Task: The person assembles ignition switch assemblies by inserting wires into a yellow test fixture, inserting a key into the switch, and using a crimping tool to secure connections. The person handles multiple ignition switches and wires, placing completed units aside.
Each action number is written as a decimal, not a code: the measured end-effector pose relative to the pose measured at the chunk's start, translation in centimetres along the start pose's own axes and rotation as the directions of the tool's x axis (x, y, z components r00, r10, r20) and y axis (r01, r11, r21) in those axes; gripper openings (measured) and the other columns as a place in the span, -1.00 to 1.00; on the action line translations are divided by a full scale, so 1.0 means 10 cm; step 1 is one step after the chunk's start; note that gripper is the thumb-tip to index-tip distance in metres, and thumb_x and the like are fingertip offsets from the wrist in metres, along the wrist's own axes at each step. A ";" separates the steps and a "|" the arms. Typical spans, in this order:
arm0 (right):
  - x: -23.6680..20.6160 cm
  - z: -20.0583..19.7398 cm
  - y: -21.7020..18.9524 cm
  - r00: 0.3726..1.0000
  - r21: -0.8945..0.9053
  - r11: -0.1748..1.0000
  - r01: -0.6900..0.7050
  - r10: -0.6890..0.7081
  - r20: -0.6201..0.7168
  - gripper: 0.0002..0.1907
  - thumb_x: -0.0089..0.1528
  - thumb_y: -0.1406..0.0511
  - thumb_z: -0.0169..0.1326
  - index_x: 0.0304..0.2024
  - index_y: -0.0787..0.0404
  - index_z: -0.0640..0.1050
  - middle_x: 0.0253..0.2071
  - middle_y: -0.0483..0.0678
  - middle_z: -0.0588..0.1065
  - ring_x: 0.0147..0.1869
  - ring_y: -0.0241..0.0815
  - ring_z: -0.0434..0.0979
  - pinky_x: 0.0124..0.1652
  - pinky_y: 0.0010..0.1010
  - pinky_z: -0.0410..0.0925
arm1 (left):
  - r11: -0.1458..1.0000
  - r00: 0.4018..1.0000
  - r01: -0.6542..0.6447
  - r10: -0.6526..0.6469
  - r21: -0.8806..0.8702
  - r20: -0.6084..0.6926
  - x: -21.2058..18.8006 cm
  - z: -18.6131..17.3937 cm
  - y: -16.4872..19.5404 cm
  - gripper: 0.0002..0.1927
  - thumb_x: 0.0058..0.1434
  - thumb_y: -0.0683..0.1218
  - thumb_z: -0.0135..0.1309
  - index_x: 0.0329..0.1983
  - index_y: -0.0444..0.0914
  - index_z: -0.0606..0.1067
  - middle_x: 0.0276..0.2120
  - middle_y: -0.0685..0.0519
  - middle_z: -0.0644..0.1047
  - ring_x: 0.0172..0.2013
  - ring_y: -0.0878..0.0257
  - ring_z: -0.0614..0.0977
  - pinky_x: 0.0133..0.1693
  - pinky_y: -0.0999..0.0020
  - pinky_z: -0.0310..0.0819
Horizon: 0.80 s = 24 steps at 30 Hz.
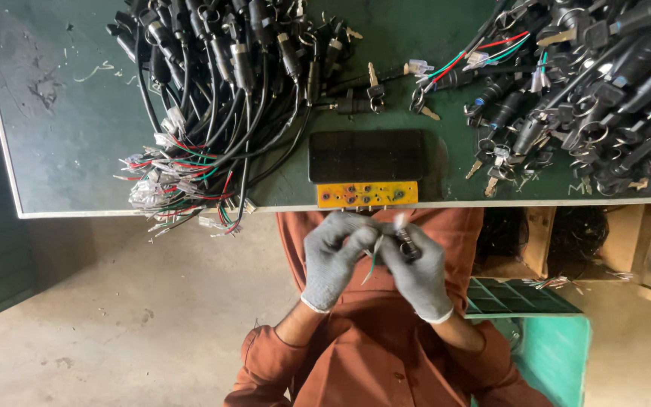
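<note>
Just off the near edge of a green worktable (62, 136), two grey-gloved hands meet over an orange-clad lap. The left hand (331, 260) pinches thin coloured wires (371, 264), while the right hand (420, 273) is clamped around a small black switch barrel (407, 245). On the table edge just beyond sits a black box with an orange connector strip (367, 194), flanked by heaps of black cabled switches (220, 75).

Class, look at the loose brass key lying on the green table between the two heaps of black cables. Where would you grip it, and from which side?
Grip the loose brass key by its broad dark head, from above. It lies flat, apart from both cable heaps, and the narrow blade gives little purchase.
</note>
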State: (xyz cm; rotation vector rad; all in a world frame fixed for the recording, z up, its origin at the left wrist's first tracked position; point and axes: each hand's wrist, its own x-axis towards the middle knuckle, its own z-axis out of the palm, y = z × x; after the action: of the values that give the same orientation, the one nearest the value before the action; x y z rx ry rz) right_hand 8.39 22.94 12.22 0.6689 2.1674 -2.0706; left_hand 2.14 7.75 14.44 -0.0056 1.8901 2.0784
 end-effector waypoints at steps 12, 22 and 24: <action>0.12 -0.56 -0.32 0.971 -0.859 0.476 0.188 0.044 0.237 -0.91 0.25 0.25 0.30 -0.18 0.02 0.70 -0.19 -0.06 0.64 -0.15 -0.08 0.63 -0.18 -0.29 0.44 | 0.884 0.950 -0.310 0.300 0.350 0.086 0.03 -0.08 -0.06 -0.86 0.32 -0.07 0.22 -0.24 -0.25 0.57 -0.26 0.04 0.64 -0.20 0.16 0.67 0.05 0.25 0.50; 0.45 -0.24 -0.61 0.780 -0.310 0.723 0.617 -0.511 0.361 -0.82 0.15 0.43 0.24 -0.20 0.17 0.59 -0.13 -0.05 0.61 0.01 -0.16 0.65 -0.07 -0.34 0.50 | 0.864 0.946 -0.294 0.201 0.409 0.256 0.09 -0.11 -0.02 -0.82 0.21 -0.12 0.28 -0.15 -0.25 0.62 -0.31 -0.01 0.61 -0.28 0.10 0.63 -0.19 0.27 0.52; 0.48 -0.24 -0.55 0.791 -0.379 0.695 0.611 -0.513 0.333 -0.87 0.17 0.43 0.22 -0.25 0.16 0.57 -0.19 -0.09 0.60 -0.02 -0.21 0.64 -0.07 -0.38 0.49 | 0.911 0.955 -0.240 0.159 0.336 0.250 0.07 -0.11 0.02 -0.86 0.26 -0.13 0.26 -0.14 -0.24 0.62 -0.30 0.01 0.62 -0.28 0.14 0.63 -0.19 0.27 0.53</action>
State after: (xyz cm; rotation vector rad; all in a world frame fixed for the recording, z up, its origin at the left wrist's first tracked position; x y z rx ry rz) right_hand 2.70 26.47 15.97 -0.3053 2.8290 -1.5565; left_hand 1.17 6.81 14.33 0.5047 2.1766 1.7248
